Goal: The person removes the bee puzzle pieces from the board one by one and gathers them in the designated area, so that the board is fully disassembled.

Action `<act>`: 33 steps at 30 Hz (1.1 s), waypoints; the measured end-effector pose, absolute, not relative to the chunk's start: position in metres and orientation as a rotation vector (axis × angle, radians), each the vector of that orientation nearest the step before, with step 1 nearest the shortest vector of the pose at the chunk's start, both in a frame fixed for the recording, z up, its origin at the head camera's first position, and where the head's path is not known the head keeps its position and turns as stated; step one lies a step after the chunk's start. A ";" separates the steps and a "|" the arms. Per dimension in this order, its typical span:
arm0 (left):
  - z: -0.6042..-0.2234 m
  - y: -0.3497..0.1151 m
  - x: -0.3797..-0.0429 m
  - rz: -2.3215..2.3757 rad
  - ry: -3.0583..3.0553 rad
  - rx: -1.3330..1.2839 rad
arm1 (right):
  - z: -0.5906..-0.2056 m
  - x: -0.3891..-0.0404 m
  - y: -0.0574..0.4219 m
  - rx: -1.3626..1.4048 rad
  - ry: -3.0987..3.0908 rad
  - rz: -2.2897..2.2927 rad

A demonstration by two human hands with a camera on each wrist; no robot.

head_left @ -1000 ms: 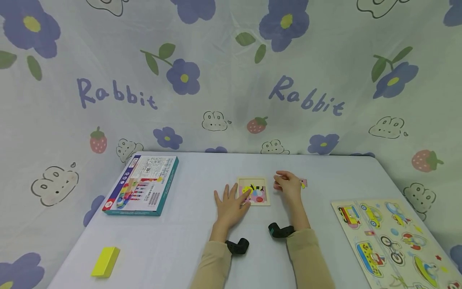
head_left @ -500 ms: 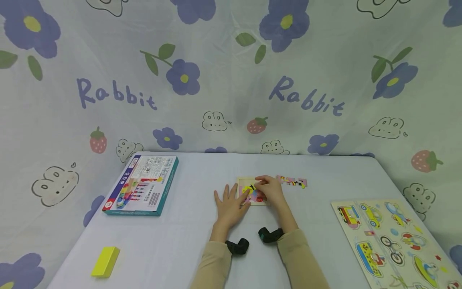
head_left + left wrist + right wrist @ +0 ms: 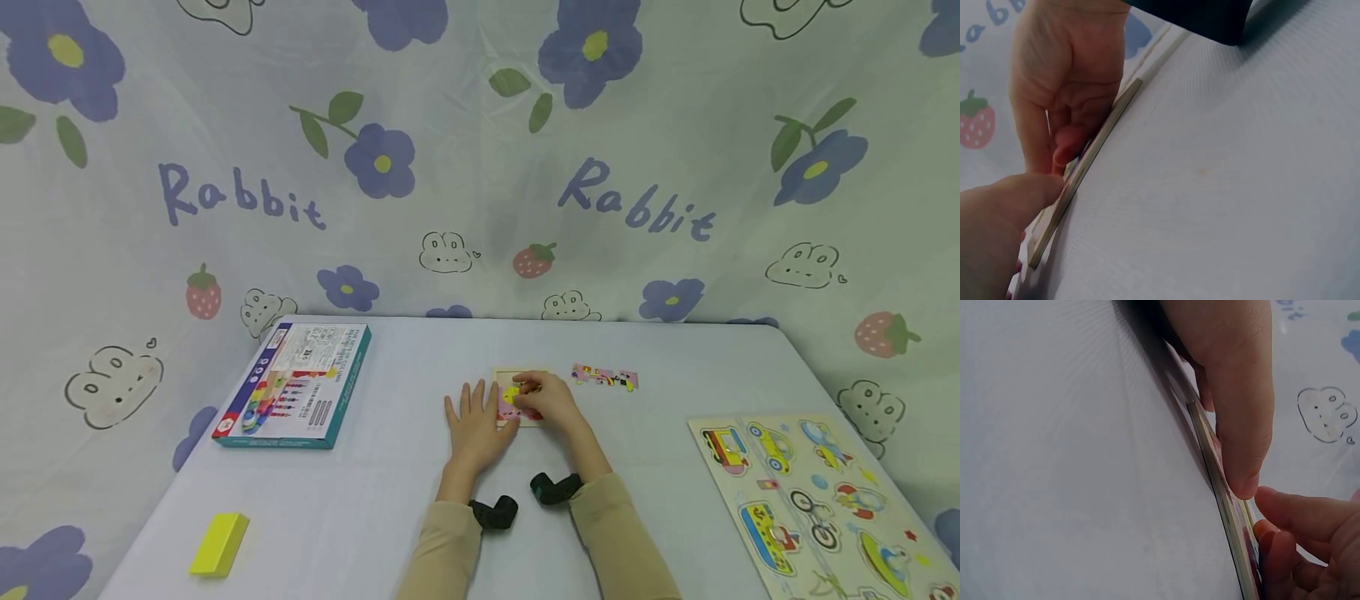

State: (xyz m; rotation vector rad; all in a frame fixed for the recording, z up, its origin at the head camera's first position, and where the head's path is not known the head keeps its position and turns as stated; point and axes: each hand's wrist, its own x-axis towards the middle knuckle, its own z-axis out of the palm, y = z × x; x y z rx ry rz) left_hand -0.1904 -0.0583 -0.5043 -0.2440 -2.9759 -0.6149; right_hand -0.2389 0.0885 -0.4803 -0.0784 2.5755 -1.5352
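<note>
Fitting step, I'd say: the puzzle frame [image 3: 510, 372] lies on the counter [image 3: 360, 517] at my 12 o'clock, w/ part of a pink-&-yellow picture showing. L hand [image 3: 476, 433] is at the frame's 8 o'clock, fingers straight & spread, prob. steadying it. R hand [image 3: 551, 404] covers the frame's 3 o'clock side, fingers bent together over the picture; can't tell if they pinch a piece or just press. Loose pieces [image 3: 605, 377] lie in a row near the frame, btwn 2 & 3 o'clock.

Next move prob. calls for squaring whatever's under my R fingers & nudging it flush, w/o shifting the frame.

Hidden: frame's R half. Wrist cams see the frame nearly edge-on, so no help w/ the picture; the row's artwork is too small to read. Vehicle board [image 3: 798, 477], approx. 4 o'clock, is cut off.
</note>
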 end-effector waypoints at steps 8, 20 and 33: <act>-0.505 -0.059 -0.192 -0.618 -2.979 -0.193 | -0.476 -0.238 0.084 -0.275 2.768 -1.178; -0.507 -0.058 -0.193 -0.604 -2.988 -0.197 | -0.474 -0.237 0.082 -0.276 2.808 -1.114; -0.505 -0.058 -0.191 -0.606 -2.977 -0.199 | -0.483 -0.236 0.085 -0.164 2.677 -1.435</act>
